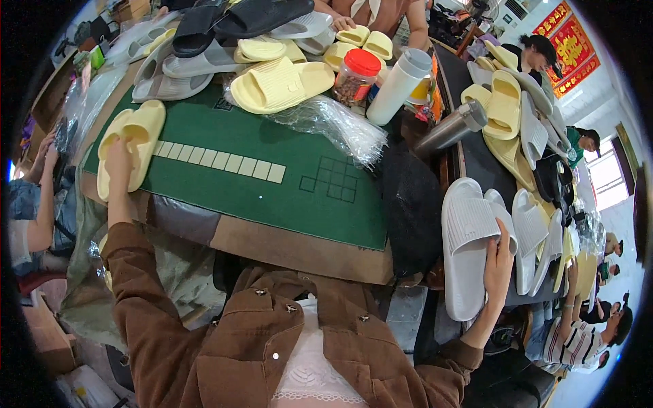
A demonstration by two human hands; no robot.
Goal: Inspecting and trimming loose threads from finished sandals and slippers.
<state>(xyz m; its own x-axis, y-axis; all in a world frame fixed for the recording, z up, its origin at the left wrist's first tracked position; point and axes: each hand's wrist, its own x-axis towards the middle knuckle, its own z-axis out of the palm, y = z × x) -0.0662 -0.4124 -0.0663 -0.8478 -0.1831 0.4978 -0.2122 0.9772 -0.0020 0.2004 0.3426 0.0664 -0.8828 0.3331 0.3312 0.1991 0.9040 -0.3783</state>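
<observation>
A pair of yellow slippers (147,129) lies at the left edge of the green mat (224,194). My left hand (120,162) reaches onto the pair and grips it where the two meet, fingertips partly hidden among the straps. At the right, beside the table, my right hand (500,265) is closed around the side of a pair of light grey slippers (468,238). The nearer grey slipper stands tilted up with its ribbed strap showing, and mostly covers the second one.
Yellow, grey and black slippers (262,20) pile along the table's back, beside a red-lidded jar (357,76), a white bottle (401,85) and clear plastic bags (340,129). A metal flask (452,128) leans right of these. More slippers (505,105) cover the right-hand table. Other people sit around.
</observation>
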